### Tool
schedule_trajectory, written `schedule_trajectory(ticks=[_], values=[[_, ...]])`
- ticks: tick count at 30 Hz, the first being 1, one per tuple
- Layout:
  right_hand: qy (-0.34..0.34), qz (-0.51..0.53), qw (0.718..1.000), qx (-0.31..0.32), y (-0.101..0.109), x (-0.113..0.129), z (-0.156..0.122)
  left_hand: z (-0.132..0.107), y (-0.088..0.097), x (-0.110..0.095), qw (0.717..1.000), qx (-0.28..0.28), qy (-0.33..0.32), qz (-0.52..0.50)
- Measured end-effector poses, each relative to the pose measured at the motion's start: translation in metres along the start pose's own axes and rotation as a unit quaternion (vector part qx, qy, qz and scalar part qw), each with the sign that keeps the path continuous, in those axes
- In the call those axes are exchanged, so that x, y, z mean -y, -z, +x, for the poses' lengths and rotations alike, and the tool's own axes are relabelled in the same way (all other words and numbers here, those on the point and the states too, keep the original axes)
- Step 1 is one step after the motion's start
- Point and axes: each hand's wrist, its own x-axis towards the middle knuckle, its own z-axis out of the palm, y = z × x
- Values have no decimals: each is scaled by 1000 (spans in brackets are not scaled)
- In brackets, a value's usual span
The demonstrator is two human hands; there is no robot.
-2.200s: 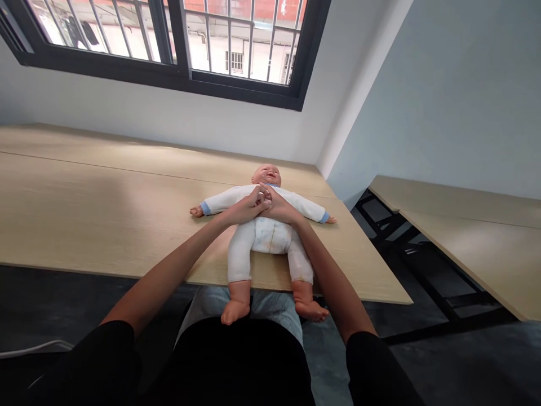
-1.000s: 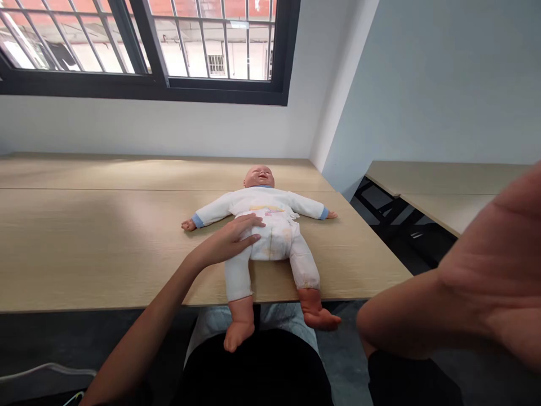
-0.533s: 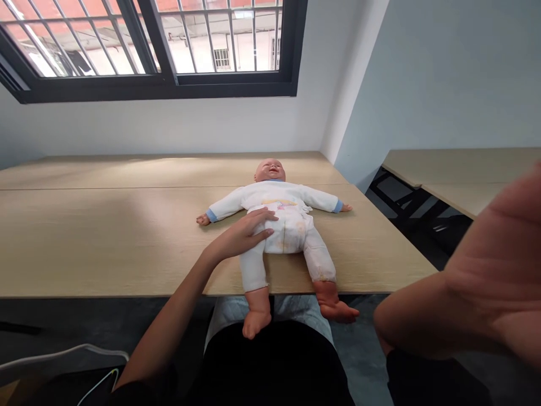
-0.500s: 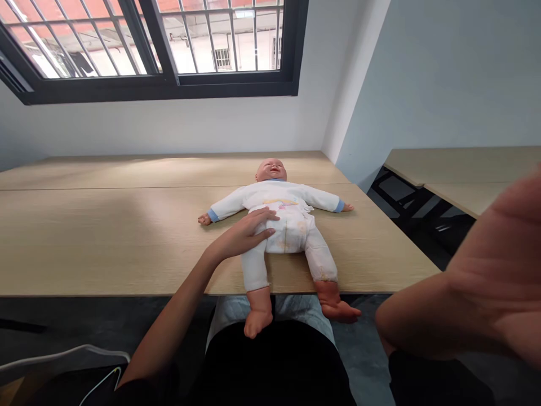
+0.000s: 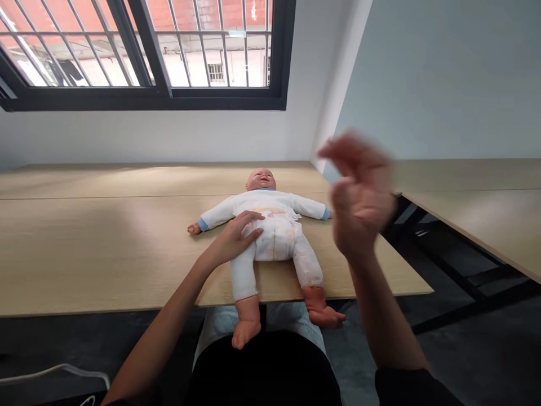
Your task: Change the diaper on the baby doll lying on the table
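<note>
Left grip (image 5: 236, 235) lay palm down on one side of the white, faintly printed diaper (image 5: 276, 242), thumb spread away from the fingers, fingertips near the waist edge. Pressing or just resting: couldn't tell.

Diaper was on the bald, pink-skinned baby doll (image 5: 264, 199) in a white long-sleeved top with blue collar and cuffs. Doll was on its back, directly under the left grip and extending beyond it, on a pale wood-grain worktop (image 5: 105, 242). Its head was past the left grip, on the far side. One doll arm stuck out left of that grip, the other ran right, ending just beside the right grip in view. Legs came back from the left grip toward the person, bare feet past the near edge, over light-blue jeans (image 5: 291, 318).

Right grip (image 5: 361, 200) was up in the air, right of the left one and well apart from it. Blurred, fingers curved over, gap between them and the thumb, so spread.

Right of the right grip: a second pale wood table (image 5: 486, 217) on a black frame (image 5: 473, 282). Beyond both grips: a dark-framed barred window (image 5: 222, 99). Nearer than the left grip, at far left: a white cable (image 5: 63, 367).
</note>
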Motion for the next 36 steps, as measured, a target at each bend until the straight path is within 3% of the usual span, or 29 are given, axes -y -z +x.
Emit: schedule_trajectory(ticks=[2,6,10,13,16,20,22,27,36], values=[[-30,-25,998,51,-4,-28,-12,1,-1,3,999,-1,10,33],[-97,-110,951,273,-18,-82,-45,4,-5,4,992,50,24,118],[-107,-150,916,357,-29,-94,-64,11,-9,1,982,108,21,153],[-97,-138,918,360,-30,-90,-68,13,-8,2,981,123,18,150],[-121,-72,944,297,-22,-89,-73,9,-4,6,989,105,19,105],[-177,-93,966,164,-3,-82,-86,-7,-1,9,998,-44,36,35],[-190,-111,961,169,5,-73,-96,-15,-5,7,994,-89,50,39],[-197,-124,944,235,6,-54,-111,-23,-23,-2,992,-106,69,8],[-246,-56,936,246,9,-64,-108,-27,-19,8,978,-105,124,-129]])
